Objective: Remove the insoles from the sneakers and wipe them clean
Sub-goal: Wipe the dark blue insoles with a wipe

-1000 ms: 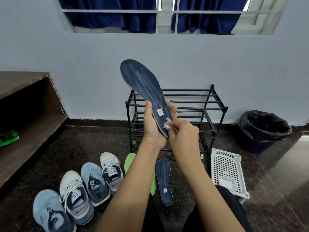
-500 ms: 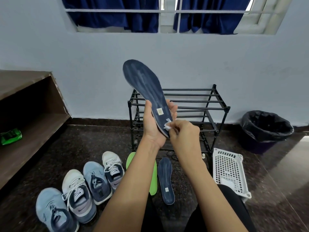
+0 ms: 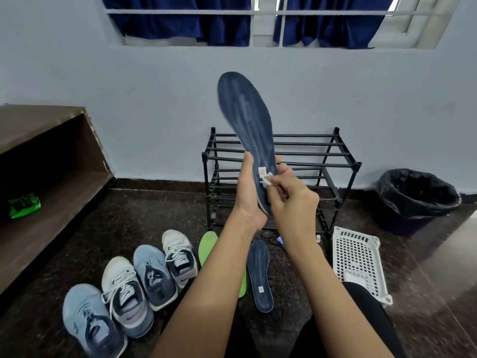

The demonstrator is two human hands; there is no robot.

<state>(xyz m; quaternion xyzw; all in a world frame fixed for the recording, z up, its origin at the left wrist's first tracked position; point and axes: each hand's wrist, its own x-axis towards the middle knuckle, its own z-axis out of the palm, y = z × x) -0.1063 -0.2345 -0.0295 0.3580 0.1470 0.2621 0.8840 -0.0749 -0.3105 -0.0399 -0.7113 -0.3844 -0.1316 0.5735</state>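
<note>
My left hand [image 3: 249,192] grips the heel end of a dark blue insole [image 3: 246,117] and holds it upright in front of me. My right hand [image 3: 291,200] pinches a small white wipe [image 3: 266,180] against the insole's heel area, beside a small pale label. On the floor below lie a second dark blue insole [image 3: 260,275] and a green insole [image 3: 207,245], partly hidden by my left forearm. Several sneakers, blue-grey [image 3: 87,321] and white [image 3: 124,293], stand in a row at the lower left.
A black metal shoe rack [image 3: 333,164] stands against the wall behind the insole. A white plastic basket [image 3: 357,257] lies at the right, a black-lined bin [image 3: 415,197] beyond it. A brown wooden shelf [image 3: 46,202] with a green packet [image 3: 23,204] is on the left.
The right hand with the wipe has moved slightly up along the insole's heel area. The insole stays upright in my left hand.
</note>
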